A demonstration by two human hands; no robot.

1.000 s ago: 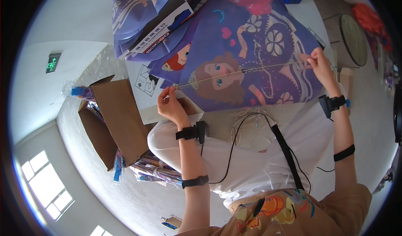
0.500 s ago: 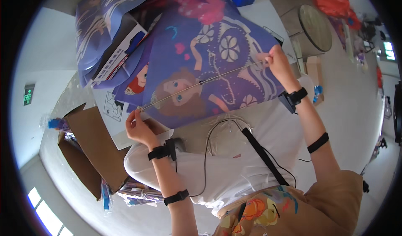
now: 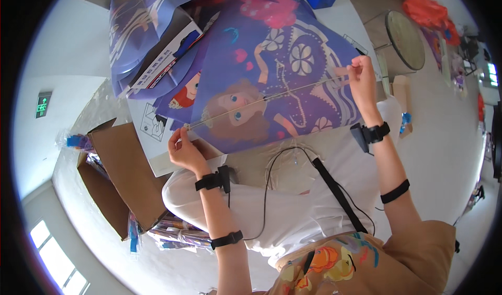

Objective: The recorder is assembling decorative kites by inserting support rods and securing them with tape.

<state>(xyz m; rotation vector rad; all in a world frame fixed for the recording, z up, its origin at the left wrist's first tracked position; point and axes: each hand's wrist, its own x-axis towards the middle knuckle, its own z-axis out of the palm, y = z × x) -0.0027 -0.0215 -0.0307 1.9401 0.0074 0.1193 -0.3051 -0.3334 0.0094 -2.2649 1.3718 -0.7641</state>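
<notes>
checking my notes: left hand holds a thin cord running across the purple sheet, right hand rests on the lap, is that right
No: the head view shows the right hand off the lap, also holding the cord across the purple sheet. The left hand is as stated.

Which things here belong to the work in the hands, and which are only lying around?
Seemingly in use:
- left hand
- right hand
- taut string
- purple printed sheet

Apparently lying about:
- open cardboard box
- round stool
- orange-red bundle
</notes>
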